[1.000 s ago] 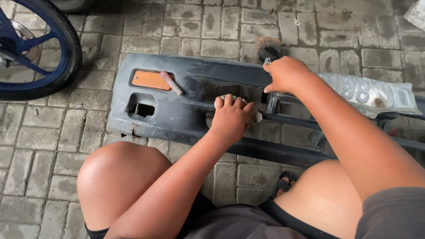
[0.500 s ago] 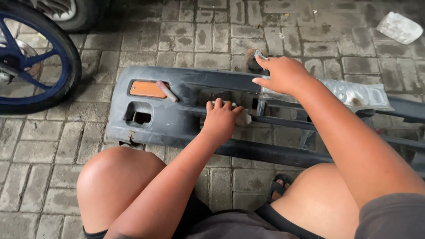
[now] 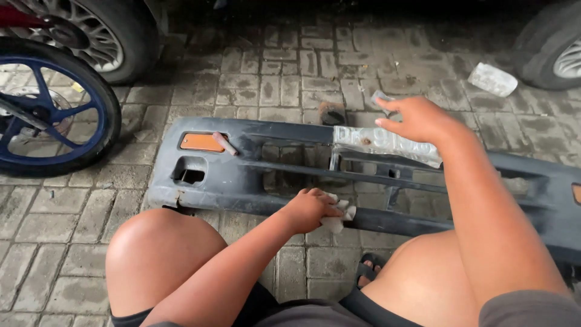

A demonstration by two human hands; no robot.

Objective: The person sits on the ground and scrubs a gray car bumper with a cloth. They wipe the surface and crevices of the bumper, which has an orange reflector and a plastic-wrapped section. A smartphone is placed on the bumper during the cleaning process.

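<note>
Left hand (image 3: 310, 209), fingers clamping a pale sanding pad (image 3: 339, 217), rubbing the bumper (image 3: 242, 181); right hand (image 3: 417, 118), fingers spread, bracing at 1 o'clock. Best pressing evenly.

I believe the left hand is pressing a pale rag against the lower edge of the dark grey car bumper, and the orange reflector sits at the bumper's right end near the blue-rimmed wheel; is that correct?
Not quite. In the head view, the orange reflector sits at the left end of the dark grey car bumper, near the blue-rimmed wheel. The rest holds: the left hand presses a pale rag against the lower edge.
</note>
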